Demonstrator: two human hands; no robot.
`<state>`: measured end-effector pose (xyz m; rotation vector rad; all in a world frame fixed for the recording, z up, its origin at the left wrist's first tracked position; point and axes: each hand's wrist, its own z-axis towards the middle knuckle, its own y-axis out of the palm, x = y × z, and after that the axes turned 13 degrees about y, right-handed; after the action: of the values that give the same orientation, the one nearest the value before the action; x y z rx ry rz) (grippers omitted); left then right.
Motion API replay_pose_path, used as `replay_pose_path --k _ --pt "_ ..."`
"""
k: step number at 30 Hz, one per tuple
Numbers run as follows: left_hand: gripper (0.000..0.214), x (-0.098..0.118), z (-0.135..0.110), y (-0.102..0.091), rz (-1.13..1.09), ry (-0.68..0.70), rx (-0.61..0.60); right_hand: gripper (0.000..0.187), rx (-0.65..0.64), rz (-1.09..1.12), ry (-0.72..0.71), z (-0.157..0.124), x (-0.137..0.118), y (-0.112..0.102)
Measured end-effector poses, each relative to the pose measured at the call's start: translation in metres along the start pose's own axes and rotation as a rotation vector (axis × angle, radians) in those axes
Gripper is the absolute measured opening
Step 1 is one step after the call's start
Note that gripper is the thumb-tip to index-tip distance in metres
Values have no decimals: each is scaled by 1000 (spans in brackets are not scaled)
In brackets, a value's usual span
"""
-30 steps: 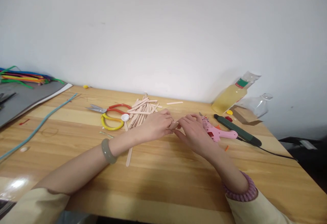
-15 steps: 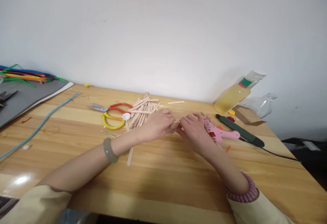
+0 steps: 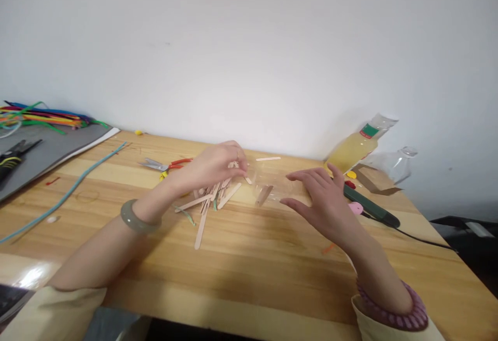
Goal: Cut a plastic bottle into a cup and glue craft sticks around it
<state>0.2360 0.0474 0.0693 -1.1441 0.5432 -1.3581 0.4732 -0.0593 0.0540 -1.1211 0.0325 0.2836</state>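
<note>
My left hand (image 3: 221,164) is over the craft stick pile (image 3: 212,195), fingers curled and pinched. A pale stick end shows near its fingertips, but I cannot tell whether they hold it. My right hand (image 3: 321,195) is open, thumb and fingers spread at the right end of a clear plastic bottle (image 3: 286,179) lying on its side; contact is unclear. A short wooden piece (image 3: 265,195) is at the bottle's near side, out of both hands. Partly behind my left arm are scissors (image 3: 154,164) with red and yellow handles.
Behind my right hand lie a dark green tool (image 3: 373,208) with a cord and a pink glue gun (image 3: 356,207), mostly hidden. A yellow-filled bottle (image 3: 352,149) leans by the wall. Pipe cleaners (image 3: 50,117) and pliers (image 3: 15,157) are on a grey mat (image 3: 73,146) at left.
My hands were together around a small wooden piece and have parted. The left moved up and left over the sticks; the right opened and shifted right. The wooden piece is now by the clear bottle.
</note>
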Motion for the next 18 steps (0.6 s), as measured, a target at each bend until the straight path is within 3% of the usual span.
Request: replay_pose_path --k 3,6,8,11,14,18 --pt "19 -2 -13 -13 87 -222 34 25 43 98 25 1 1 -17" --pt "31 -6 -32 -12 211 -390 -90 28 3 97 107 -4 14 -36" --pt "37 -11 -46 -8 303 -485 -174 30 -83 -3 232 -13 37 -44" --pt "37 -19 -63 -5 328 -607 -200 30 -235 -222 357 -29 85 -41" --pt "32 -20 -71 -4 263 -598 -175 37 -340 -315 214 -44 123 -25" --pt "22 -9 -72 2 245 -455 -165 48 -322 -316 114 -54 135 -1"
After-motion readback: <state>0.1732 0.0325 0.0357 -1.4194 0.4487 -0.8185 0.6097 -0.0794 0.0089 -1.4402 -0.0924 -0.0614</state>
